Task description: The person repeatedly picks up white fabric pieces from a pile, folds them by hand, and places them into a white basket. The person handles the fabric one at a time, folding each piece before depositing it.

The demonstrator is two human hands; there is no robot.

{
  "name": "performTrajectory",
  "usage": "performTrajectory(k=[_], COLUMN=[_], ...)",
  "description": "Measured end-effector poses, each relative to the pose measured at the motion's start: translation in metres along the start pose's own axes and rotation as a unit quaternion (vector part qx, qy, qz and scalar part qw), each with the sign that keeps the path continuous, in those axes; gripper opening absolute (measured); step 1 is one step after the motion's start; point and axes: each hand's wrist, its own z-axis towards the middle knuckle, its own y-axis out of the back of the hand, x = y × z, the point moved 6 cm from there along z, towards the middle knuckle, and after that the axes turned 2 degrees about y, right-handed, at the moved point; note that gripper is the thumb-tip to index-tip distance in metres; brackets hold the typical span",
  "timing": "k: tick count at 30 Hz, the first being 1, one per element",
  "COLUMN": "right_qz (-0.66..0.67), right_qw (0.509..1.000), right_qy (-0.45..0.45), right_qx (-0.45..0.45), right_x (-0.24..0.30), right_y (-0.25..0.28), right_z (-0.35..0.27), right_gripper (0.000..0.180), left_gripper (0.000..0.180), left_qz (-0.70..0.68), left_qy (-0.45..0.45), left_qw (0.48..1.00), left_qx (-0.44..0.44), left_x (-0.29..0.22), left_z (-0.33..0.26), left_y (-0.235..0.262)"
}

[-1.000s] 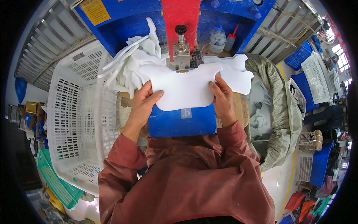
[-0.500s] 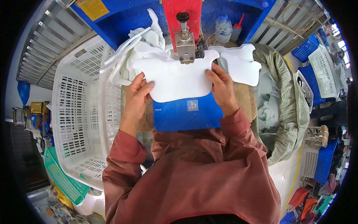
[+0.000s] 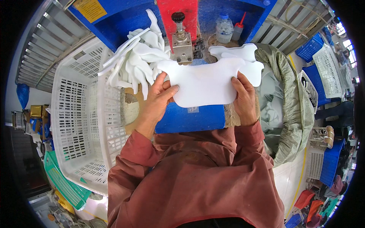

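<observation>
Between my hands is a flat white foam piece (image 3: 205,83) with a curved outline, held over the blue panel (image 3: 190,121). My left hand (image 3: 157,100) pinches its left edge, thumb on top. At the right edge my right hand (image 3: 245,97) grips it the same way, thumb on top and fingers behind. Just beyond the piece stands the machine's metal head (image 3: 181,47) with a black knob, on a red column (image 3: 178,11). A heap of white foam pieces (image 3: 138,57) lies to the left. Some similar flat pieces (image 3: 253,68) are stacked to the right, partly behind my held one.
A large white plastic basket (image 3: 78,117) stands at my left, with a green basket (image 3: 66,180) below it. At my right is an open greenish sack (image 3: 291,106) holding pale pieces. A clear bottle (image 3: 224,29) and a red-tipped squeeze bottle (image 3: 238,28) stand behind the machine head.
Both hands have carried the white foam piece to the right and slightly toward me, away from under the metal head. The view has also shifted a little.
</observation>
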Motion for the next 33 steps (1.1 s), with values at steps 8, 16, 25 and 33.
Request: performTrajectory(k=[8, 16, 25, 33], right_qz=[-0.004, -0.008, -0.024, -0.048], right_qw=[0.999, 0.998, 0.999, 0.999], right_qy=[0.019, 0.028, 0.018, -0.005], right_qx=[-0.040, -0.058, -0.041, 0.018], right_x=[0.011, 0.015, 0.013, -0.007], right_y=[0.037, 0.061, 0.056, -0.013], right_z=[-0.007, -0.005, -0.004, 0.014], right_gripper=[0.036, 0.036, 0.037, 0.037], left_gripper=[0.055, 0.051, 0.056, 0.053], left_qz=[0.029, 0.048, 0.050, 0.051], left_qy=[0.019, 0.030, 0.017, -0.022], left_qw=[0.998, 0.995, 0.995, 0.998], left_qx=[0.055, 0.086, 0.081, -0.018], left_x=[0.012, 0.023, 0.021, -0.004], left_z=[0.007, 0.011, 0.009, -0.008], left_y=[-0.024, -0.034, -0.030, 0.023])
